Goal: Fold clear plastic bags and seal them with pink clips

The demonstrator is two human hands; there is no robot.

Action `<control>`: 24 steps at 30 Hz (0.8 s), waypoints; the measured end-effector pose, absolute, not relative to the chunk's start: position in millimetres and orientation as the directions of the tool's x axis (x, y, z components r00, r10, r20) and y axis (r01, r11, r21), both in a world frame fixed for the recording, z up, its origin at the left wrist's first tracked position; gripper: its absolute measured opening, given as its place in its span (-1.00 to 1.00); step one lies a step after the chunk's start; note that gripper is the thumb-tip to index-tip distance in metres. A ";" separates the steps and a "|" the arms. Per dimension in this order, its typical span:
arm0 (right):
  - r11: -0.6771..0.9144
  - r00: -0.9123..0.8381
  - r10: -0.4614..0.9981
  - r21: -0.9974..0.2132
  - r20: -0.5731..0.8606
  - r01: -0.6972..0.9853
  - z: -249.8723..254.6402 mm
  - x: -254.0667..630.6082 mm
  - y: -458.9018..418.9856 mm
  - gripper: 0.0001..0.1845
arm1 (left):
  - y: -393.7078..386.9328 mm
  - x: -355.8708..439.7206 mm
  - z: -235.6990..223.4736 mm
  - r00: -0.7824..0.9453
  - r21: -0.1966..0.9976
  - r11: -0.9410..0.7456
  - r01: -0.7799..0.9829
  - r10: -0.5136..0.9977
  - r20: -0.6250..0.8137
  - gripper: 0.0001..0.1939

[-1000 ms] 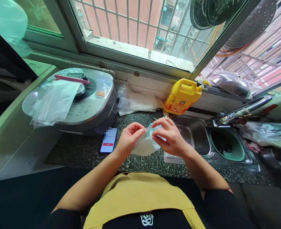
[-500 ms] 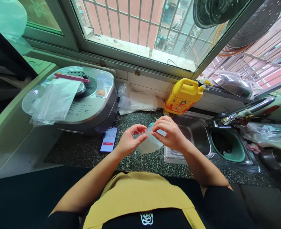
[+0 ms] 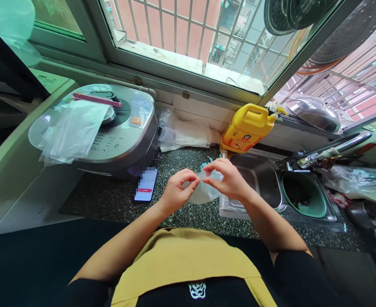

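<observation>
My left hand (image 3: 176, 192) and my right hand (image 3: 228, 179) meet above the speckled dark counter (image 3: 188, 213), in front of my chest. Both pinch the top edge of a small clear plastic bag (image 3: 203, 192), thumb against fingertips. The bag hangs between the two hands and looks crumpled. Something teal (image 3: 206, 163) shows on the counter just behind my fingers; I cannot make out what it is.
A silver electric cooker (image 3: 111, 132) with a plastic bag (image 3: 71, 132) on its lid stands at the left. A phone (image 3: 146, 184) lies in front of it. More clear bags (image 3: 181, 134) and a yellow detergent jug (image 3: 248, 128) stand by the wall. A steel sink (image 3: 271, 187) with a tap (image 3: 330, 149) lies right.
The bag has been gathered smaller between my fingers, and both hands now pinch it closer together. The view has tilted slightly.
</observation>
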State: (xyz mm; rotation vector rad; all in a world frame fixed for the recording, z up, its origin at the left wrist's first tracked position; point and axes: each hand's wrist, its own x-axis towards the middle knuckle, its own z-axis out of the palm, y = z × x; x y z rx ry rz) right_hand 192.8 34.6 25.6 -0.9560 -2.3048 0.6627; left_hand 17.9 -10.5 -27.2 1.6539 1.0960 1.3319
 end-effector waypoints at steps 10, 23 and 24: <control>0.627 -0.523 0.757 -0.659 0.391 0.415 26.9 198.3 39.8 -0.86 | -13.2 3.4 -70.9 0.085 0.977 -0.169 0.131 0.984 0.159 -0.72; 0.377 -0.226 0.923 -0.857 0.313 0.351 25.2 206.5 45.7 -0.86 | -38.7 23.7 -132.2 -0.145 0.791 0.145 -0.594 0.948 -0.283 -0.46; 0.357 -0.200 0.931 -0.874 0.305 0.329 25.2 207.1 46.7 -0.85 | -37.9 28.6 -132.7 -0.113 0.774 0.189 -0.605 0.941 -0.319 -0.44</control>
